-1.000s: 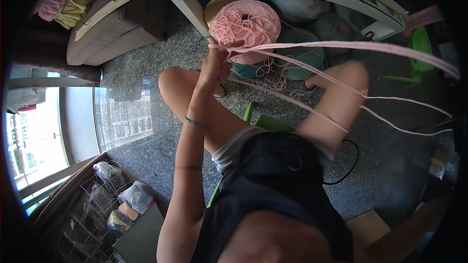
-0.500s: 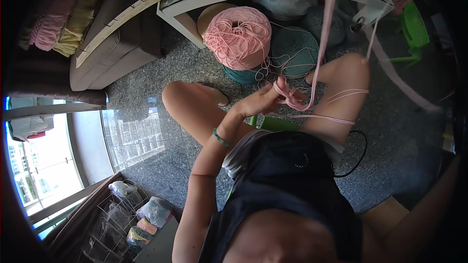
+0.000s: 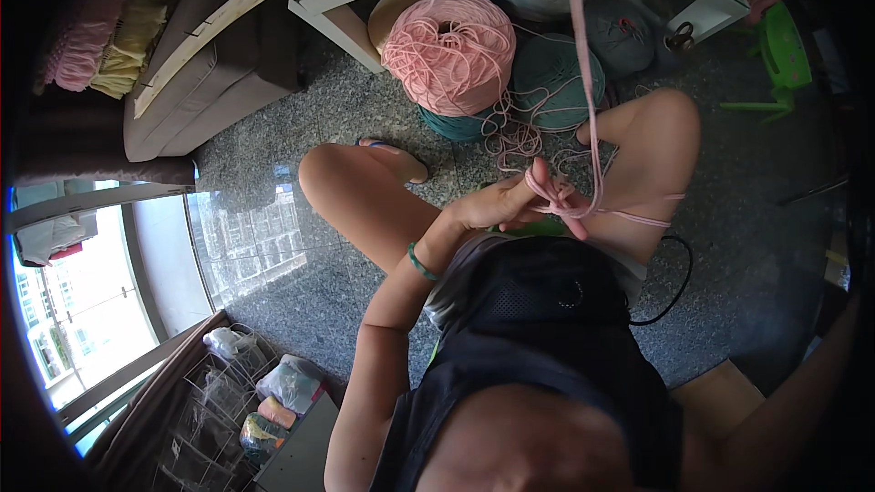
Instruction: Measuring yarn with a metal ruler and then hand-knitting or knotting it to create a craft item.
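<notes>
Pink yarn is looped over the thumb and gathered in the fingers of my left hand, above my lap and between my knees. From those fingers a thicker pink strand runs up past the top of the view. Loops of the same yarn pass around my right thigh. A large pink yarn ball sits on a teal one on the floor, with a thin strand rising from it. Loose yarn lies tangled beside it. My right arm leaves at the right edge; its hand is out of sight.
A dark green yarn ball and a grey one lie under a white frame, near scissors. A wooden bar with nails crosses above. A green stool stands right, a wire rack lower left.
The strand rising from my left hand has shifted left, and the blurred strands at upper right are gone. The left hand has moved slightly right and down, with the thumb now upright.
</notes>
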